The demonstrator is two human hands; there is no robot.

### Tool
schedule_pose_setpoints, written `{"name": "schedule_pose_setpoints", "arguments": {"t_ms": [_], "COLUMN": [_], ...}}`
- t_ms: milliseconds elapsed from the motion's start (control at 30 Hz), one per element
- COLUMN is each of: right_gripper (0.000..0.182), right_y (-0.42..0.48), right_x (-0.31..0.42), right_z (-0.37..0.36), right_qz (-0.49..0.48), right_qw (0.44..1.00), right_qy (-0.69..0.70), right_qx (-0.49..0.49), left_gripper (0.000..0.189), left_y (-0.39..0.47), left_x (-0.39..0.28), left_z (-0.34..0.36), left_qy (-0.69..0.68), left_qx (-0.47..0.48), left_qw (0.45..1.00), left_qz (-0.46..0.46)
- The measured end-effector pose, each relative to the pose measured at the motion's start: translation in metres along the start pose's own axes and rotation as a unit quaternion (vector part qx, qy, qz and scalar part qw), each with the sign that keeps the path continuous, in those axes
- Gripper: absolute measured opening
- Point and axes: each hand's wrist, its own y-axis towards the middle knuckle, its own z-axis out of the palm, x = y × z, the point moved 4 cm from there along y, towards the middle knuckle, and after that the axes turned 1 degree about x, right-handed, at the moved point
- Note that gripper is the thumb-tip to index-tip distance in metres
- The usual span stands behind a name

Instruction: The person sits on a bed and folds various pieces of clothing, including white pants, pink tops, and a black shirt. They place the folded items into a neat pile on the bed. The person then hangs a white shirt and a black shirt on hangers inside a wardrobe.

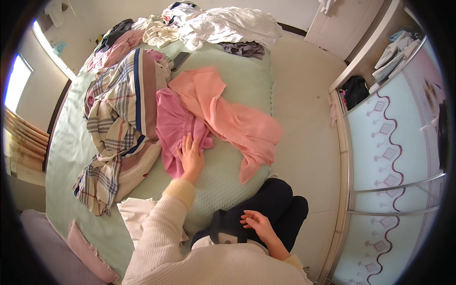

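My left hand (191, 156) lies with spread fingers on the lower edge of a pink gathered garment (174, 117) and does not grasp it. A salmon-coloured cloth garment (228, 115) overlaps the pink one and stretches right, to the bed's edge. Left of the pink garment is a heap of plaid cloth (114, 103) with a navy, white and brown striped border. Over my dark trousers (274, 199) hovers my right hand (259, 225), its fingers loosely bent with nothing in them. A white cloth (137, 217) lies partly under my left forearm.
The bed has a pale green quilted cover (249, 78). At its far end are piled white clothes (228, 26) and a grey cloth (244, 49). A dark phone (180, 60) lies near the plaid heap. A wardrobe with patterned sliding doors (377, 149) stands to the right across the floor.
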Motion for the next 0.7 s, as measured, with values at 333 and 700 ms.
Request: {"name": "schedule_pose_setpoints", "arguments": {"t_ms": [333, 700], "right_gripper": [0.032, 0.037], "right_y": [0.017, 0.113], "right_x": [-0.002, 0.069], "right_z": [-0.007, -0.042], "right_qz": [0.061, -0.332], "right_qw": [0.998, 0.826], "right_qy": [0.031, -0.439], "right_qx": [-0.013, -0.121], "left_gripper": [0.042, 0.029], "left_y": [0.024, -0.101], "left_x": [0.050, 0.003], "left_z": [0.024, 0.013], "left_qy": [0.037, -0.050], "left_qx": [0.113, 0.237], "left_qw": [0.993, 0.969], "left_qz": [0.004, 0.055]}}
